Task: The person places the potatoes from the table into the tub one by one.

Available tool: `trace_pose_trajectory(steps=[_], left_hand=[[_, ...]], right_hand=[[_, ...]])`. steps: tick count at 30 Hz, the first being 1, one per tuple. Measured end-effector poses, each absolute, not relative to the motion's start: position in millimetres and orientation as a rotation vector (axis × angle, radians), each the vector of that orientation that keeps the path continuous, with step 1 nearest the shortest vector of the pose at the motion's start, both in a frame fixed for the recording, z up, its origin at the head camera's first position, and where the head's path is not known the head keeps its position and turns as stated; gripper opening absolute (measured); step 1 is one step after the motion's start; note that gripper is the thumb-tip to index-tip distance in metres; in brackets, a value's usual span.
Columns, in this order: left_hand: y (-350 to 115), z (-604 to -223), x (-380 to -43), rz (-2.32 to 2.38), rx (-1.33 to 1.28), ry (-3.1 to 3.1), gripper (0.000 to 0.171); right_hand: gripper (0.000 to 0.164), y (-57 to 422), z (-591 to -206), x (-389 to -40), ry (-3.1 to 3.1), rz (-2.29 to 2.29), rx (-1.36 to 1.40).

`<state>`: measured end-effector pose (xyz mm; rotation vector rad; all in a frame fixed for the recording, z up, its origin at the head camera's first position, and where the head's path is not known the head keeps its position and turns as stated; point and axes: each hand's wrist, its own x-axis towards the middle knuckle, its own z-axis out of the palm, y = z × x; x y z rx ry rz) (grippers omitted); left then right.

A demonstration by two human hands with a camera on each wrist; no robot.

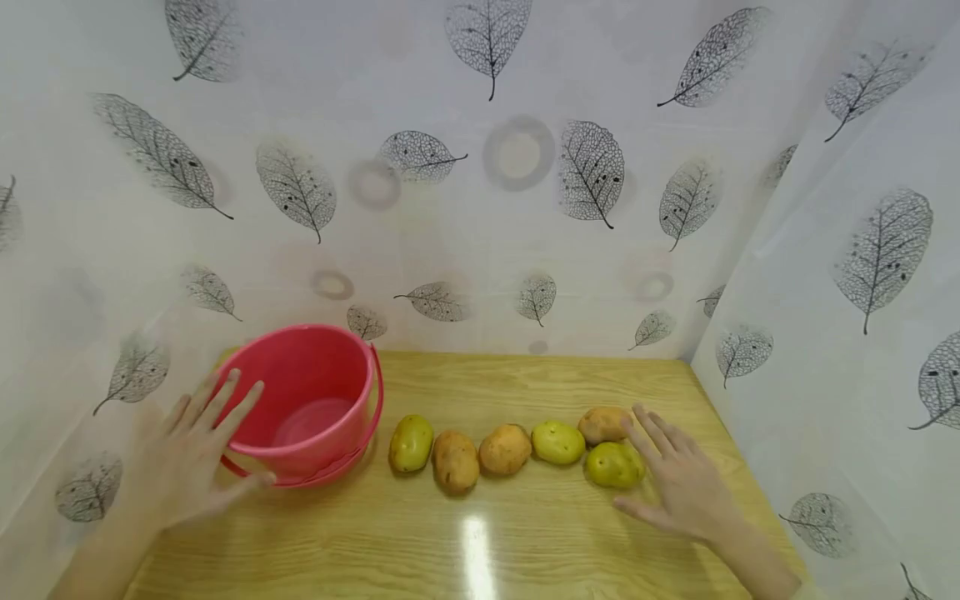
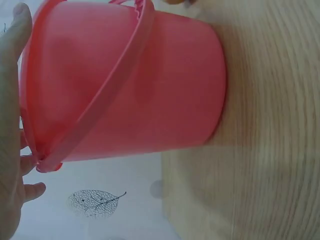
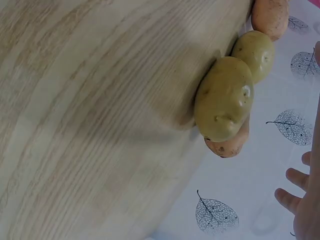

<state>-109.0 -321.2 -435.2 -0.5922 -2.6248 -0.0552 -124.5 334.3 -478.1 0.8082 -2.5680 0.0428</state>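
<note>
A red plastic bucket (image 1: 330, 442) with a red handle stands upright at the left of the table, its visible inside bare. My left hand (image 1: 195, 450), slightly blurred, hovers at the bucket's near left rim with fingers spread; whether it touches the rim I cannot tell. To the right of the bucket several potatoes lie in a row, among them a greenish one (image 1: 411, 443), a brown one (image 1: 456, 461) and a yellow-green one (image 1: 558, 442). By the row's right end my right hand (image 1: 686, 483) is spread beside a green potato (image 1: 613, 465), holding nothing.
The wooden table (image 1: 375, 542) carries a bright light reflection near its front. A white curtain-like sheet (image 1: 480, 242) with dark leaf prints hangs behind the table and along both sides. Behind the green potato lies another brown potato (image 1: 602, 424), partly covered by the right fingertips in the head view.
</note>
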Motion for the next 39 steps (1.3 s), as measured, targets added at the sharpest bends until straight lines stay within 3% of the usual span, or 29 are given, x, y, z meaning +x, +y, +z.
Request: trace_pose_trajectory(steps=[19,39], left_hand=[[-337.5,-440.4,-123.6,-0.148,-0.556,-2.708,0.109],[-339.8,-442.2,-124.1,-0.173,-0.552,-2.726,0.107]], right_hand=[[0.100,335.6,-518.5,-133.4,-2.553,-0.002,0.902],[0.088,335.6,-528.7,-140.8,-2.588,-0.087,0.917]])
